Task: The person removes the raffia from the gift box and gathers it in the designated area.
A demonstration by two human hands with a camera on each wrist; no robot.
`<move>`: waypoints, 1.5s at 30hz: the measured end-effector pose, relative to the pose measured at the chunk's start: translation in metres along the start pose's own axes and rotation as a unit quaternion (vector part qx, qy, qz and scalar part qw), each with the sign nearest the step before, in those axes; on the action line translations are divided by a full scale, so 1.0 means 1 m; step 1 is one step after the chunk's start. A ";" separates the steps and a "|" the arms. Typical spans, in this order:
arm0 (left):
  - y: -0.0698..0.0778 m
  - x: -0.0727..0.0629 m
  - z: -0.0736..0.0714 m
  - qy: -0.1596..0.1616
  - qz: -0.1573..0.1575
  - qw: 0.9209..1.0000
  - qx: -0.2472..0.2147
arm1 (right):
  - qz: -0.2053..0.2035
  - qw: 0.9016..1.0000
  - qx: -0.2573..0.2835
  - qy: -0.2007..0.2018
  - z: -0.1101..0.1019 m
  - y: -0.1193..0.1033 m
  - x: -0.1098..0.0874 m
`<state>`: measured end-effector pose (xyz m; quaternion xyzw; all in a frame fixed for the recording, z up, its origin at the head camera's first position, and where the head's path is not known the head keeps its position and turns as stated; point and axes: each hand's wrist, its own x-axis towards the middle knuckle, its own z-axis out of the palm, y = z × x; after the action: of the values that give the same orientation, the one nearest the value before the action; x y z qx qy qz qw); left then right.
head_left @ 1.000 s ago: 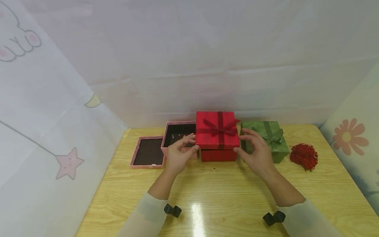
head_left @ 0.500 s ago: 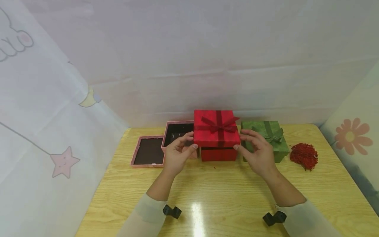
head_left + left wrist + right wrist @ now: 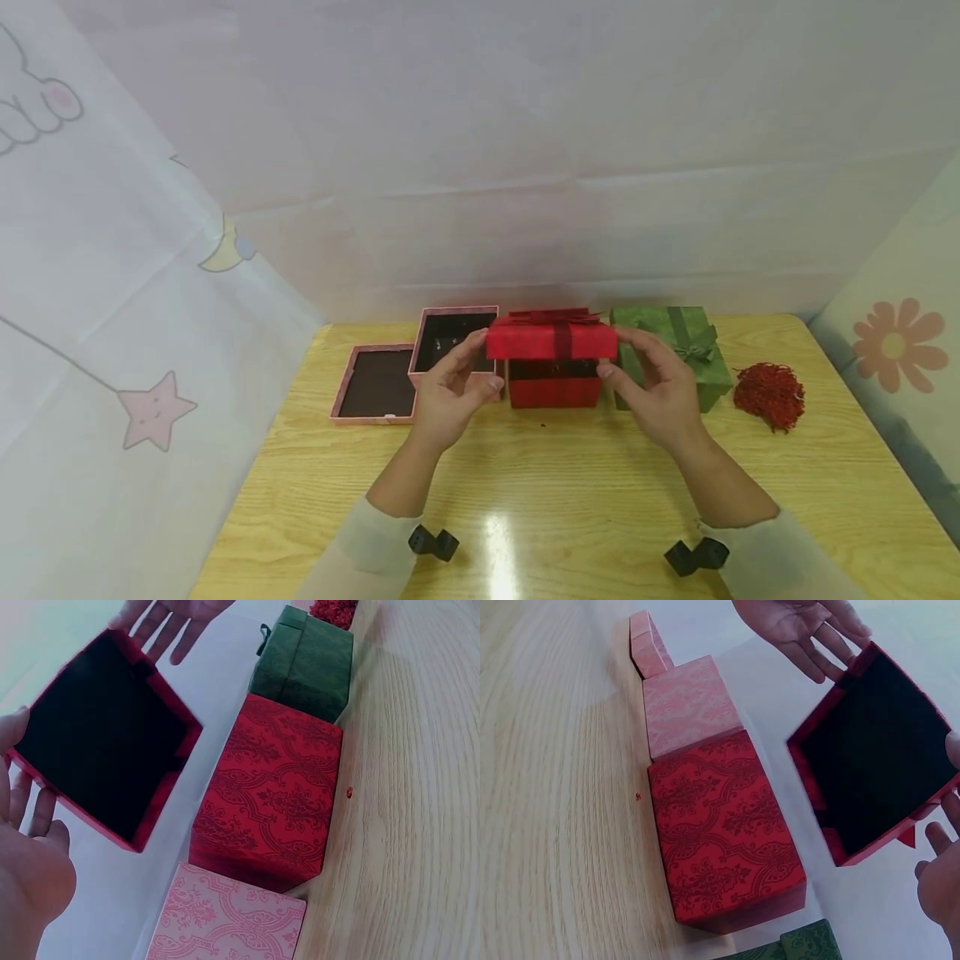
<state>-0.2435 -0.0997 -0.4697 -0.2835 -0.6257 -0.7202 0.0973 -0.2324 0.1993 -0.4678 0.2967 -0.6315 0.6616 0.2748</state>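
Both hands hold a red gift box lid (image 3: 551, 341) with a dark ribbon bow on top, lifted and tilted above its box. My left hand (image 3: 448, 404) grips the lid's left side, and my right hand (image 3: 662, 402) grips the right side. Below, the red patterned box (image 3: 555, 394) sits on the table, its dark inside partly showing. In the left wrist view the lid's black underside (image 3: 101, 739) is visible, clear of the box. The right wrist view also shows that black lining (image 3: 881, 750) between the two hands. What lies inside the red box cannot be made out.
Left of the red box stands an open pink box (image 3: 455, 340), with its upturned lid (image 3: 375, 383) beside it. A closed green gift box (image 3: 671, 354) stands to the right, near a pile of red shredded filler (image 3: 769, 396). A cloth wall (image 3: 555, 167) rises behind.
The red lid has come up off its box and tipped, so its bow top now shows edge-on and the box opening appears. Both hands have risen slightly with it.
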 end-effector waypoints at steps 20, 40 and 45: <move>-0.003 -0.007 -0.006 -0.029 0.025 0.998 -0.047 | -0.038 0.998 0.040 -0.041 0.007 -0.001 -0.006; 0.006 -0.018 -0.029 -0.060 -0.080 0.995 -0.029 | 0.115 0.985 0.024 -0.124 0.009 -0.003 -0.021; 0.005 -0.021 -0.036 -0.085 -0.090 0.992 -0.027 | 0.135 0.980 0.015 -0.146 0.010 -0.005 -0.022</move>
<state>-0.2342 -0.1395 -0.4783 -0.2887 -0.6354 -0.7156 -0.0294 -0.2136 0.1901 -0.4806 0.3056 -0.6891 0.6518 0.0835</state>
